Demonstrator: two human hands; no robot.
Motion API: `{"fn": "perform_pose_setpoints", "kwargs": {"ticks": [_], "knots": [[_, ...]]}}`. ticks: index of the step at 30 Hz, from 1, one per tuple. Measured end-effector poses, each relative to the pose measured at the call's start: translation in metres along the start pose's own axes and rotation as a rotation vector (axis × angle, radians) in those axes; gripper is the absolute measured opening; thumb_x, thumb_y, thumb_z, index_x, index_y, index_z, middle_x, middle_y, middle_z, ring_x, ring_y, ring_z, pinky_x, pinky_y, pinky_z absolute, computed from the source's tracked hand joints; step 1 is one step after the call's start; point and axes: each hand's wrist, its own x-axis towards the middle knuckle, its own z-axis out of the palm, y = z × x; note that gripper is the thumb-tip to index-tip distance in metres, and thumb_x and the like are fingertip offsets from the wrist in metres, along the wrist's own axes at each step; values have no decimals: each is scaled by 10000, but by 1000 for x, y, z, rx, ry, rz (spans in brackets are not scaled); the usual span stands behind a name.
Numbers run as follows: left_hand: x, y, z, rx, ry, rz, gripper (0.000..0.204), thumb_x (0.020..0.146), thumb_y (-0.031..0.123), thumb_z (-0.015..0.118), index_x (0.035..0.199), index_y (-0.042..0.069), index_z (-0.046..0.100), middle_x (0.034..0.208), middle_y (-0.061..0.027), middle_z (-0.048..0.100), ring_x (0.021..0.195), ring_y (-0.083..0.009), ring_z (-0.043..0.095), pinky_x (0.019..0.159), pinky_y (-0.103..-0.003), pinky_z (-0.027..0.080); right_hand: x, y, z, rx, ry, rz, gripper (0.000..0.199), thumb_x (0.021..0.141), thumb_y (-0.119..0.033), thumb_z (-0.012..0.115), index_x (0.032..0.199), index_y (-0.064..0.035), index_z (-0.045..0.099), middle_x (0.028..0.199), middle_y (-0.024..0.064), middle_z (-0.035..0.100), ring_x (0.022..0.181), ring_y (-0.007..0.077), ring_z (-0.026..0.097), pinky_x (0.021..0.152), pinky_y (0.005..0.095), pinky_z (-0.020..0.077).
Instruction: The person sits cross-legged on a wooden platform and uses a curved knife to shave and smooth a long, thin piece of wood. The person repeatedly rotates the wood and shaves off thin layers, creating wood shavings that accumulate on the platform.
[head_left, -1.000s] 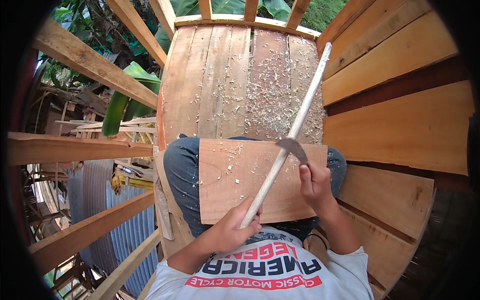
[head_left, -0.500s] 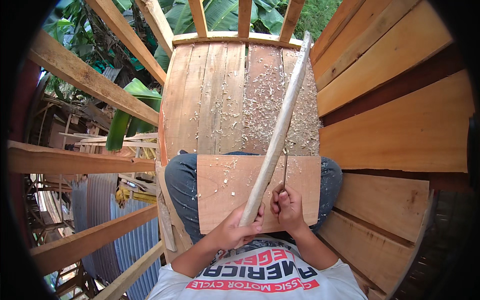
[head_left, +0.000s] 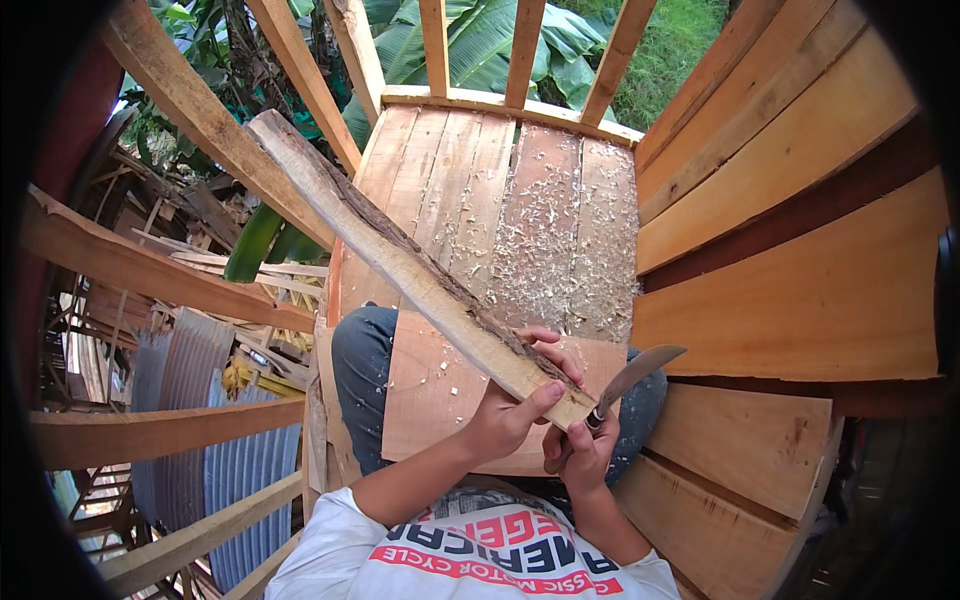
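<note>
My left hand (head_left: 510,412) is wrapped round the near end of a long wooden stick (head_left: 400,262), thumb on top and fingers round the far side. The stick slants away up to the left; one face is pale bare wood, and rough brown bark runs along its right edge. In my right hand (head_left: 585,458), close beside the stick's near end, is a knife (head_left: 642,372) with a broad curved blade pointing right and up. The fist hides most of its handle. Beneath both hands a flat wooden board (head_left: 425,385) lies across my lap, with a few chips on it.
Wood shavings (head_left: 560,215) cover much of the plank floor (head_left: 410,170) ahead. Wooden bars (head_left: 170,270) form an open railing on the left and far side. A plank wall (head_left: 790,290) stands close on the right. Corrugated sheets (head_left: 250,480) lie beyond the left bars.
The stick has swung from leaning right to leaning left and now shows its bark. My right hand has turned the knife so its blade points right. My view has shifted slightly.
</note>
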Motion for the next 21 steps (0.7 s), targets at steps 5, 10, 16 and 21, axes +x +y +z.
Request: {"fn": "perform_pose_setpoints", "kwargs": {"ticks": [5, 10, 16, 21], "knots": [[-3, -12, 6, 100, 36, -40, 528, 922, 145, 560, 1339, 22, 261, 1086, -123, 534, 1042, -177, 542, 924, -316, 439, 10, -24, 5, 175, 108, 131, 277, 854, -156, 665, 802, -98, 400, 578, 39, 503, 375, 105, 472, 336, 240, 410], [-12, 19, -3, 642, -277, -232, 390, 900, 195, 612, 1202, -8, 474, 1083, -116, 564, 1050, -175, 551, 921, -320, 432, 22, -44, -7, 181, 123, 77, 303, 833, -60, 649, 766, -125, 361, 523, 15, 458, 347, 96, 434, 317, 240, 384], [-45, 117, -17, 1049, -168, 57, 474, 754, 269, 749, 1106, 28, 544, 1043, -126, 583, 1042, -257, 544, 917, -409, 417, 36, -62, -43, 14, -11, -7, 347, 799, 22, 647, 705, -130, 349, 489, -36, 415, 351, 56, 406, 315, 219, 348], [-2, 140, -36, 2027, -183, 277, 621, 607, 385, 833, 1064, 71, 553, 1063, -148, 590, 1046, -347, 546, 861, -437, 424, 42, -78, -49, 68, -24, 17, 339, 791, -10, 647, 688, -135, 349, 493, -35, 416, 349, 54, 404, 305, 212, 330]]}}
